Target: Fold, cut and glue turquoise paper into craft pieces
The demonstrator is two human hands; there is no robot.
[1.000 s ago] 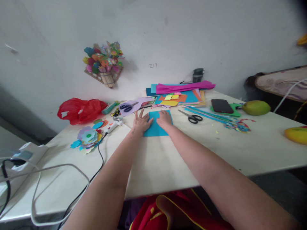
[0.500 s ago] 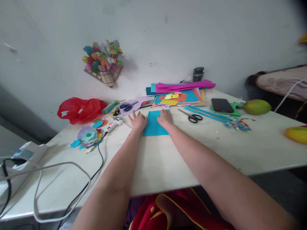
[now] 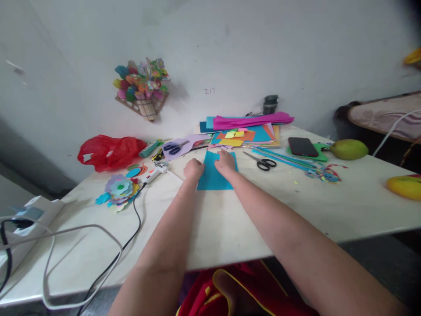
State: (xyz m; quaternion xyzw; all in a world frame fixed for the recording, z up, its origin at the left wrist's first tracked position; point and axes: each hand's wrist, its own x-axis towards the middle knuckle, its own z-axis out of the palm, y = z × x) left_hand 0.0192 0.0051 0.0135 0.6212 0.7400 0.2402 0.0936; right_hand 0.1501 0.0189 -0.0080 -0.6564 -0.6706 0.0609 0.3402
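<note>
A blue sheet of paper (image 3: 212,180) lies flat on the table in front of me, its short side towards me. At its left edge my left hand (image 3: 194,169) is closed, with curled fingers and the thumb side against the paper's border. My right hand (image 3: 226,163) rests on the right upper part of the sheet, fingers stretched towards the far edge and thumb apart. Black-handled scissors (image 3: 265,164) lie just right of the paper. To the left is a white glue gun (image 3: 154,174) with a black cord.
Layered paper flowers (image 3: 121,188) and a red plastic bag (image 3: 110,151) are at the left. Coloured sheets (image 3: 253,120) are piled at the back. Blue strips (image 3: 286,159), a phone (image 3: 302,146) and a green mango (image 3: 349,149) lie right. White cable (image 3: 101,226) loops at front left.
My left hand's spread fingers have curled closed at the paper's left edge. My right hand stays on the sheet. The view has shifted slightly.
</note>
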